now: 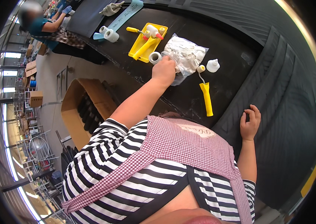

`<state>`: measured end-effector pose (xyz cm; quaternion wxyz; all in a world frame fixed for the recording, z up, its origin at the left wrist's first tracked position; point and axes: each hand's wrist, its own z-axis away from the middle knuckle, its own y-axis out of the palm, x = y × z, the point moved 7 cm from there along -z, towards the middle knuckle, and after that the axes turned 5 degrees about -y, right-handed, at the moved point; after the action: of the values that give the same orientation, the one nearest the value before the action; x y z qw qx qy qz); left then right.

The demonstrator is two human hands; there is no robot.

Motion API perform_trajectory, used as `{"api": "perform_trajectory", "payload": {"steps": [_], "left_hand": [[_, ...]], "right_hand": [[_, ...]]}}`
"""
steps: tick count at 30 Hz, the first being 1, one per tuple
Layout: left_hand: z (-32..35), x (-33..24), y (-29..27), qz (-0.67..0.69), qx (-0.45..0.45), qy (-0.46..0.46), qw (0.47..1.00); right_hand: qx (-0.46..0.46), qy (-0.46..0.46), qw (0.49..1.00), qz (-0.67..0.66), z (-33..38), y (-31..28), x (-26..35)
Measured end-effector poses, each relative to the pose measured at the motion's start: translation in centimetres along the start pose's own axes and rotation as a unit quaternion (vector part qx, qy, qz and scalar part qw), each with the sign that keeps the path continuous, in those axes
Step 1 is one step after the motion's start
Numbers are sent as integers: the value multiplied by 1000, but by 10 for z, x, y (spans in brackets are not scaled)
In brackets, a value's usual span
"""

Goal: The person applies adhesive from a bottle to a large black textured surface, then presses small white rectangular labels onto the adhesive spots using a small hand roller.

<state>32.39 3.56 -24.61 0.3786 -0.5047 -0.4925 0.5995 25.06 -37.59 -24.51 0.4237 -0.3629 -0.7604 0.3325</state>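
Observation:
My left hand reaches over the dark table, its fingers curled down at the edge of a clear plastic bag of crumpled white material. A white roll with a hollow core sits right against that hand; my knuckles hide what the fingertips grip. Off to the right, my right hand rests on a black ridged sheet, fingers apart and slightly bent, holding nothing. Between the hands lies a small paint roller with a yellow handle, near a white squeeze bottle.
Beyond my left hand, a yellow tray holds small rollers and red-tipped white bottles. Two more white rolls stand by a light-blue strip and a glove. An open carton of black pieces is at left; another person works far left.

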Motion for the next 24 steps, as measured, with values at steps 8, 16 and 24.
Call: {"api": "perform_trajectory", "payload": {"steps": [8, 16, 24], "left_hand": [[-13, 4, 6, 91, -77, -21, 993], [23, 7, -21, 197, 3, -11, 980], [90, -27, -103, 386, 31, 114, 915]], "right_hand": [[-2, 9, 1000, -14, 0, 0, -2], [-1, 10, 1000, -23, 2, 0, -2], [-93, 61, 969, -219, -8, 4, 23]]}}
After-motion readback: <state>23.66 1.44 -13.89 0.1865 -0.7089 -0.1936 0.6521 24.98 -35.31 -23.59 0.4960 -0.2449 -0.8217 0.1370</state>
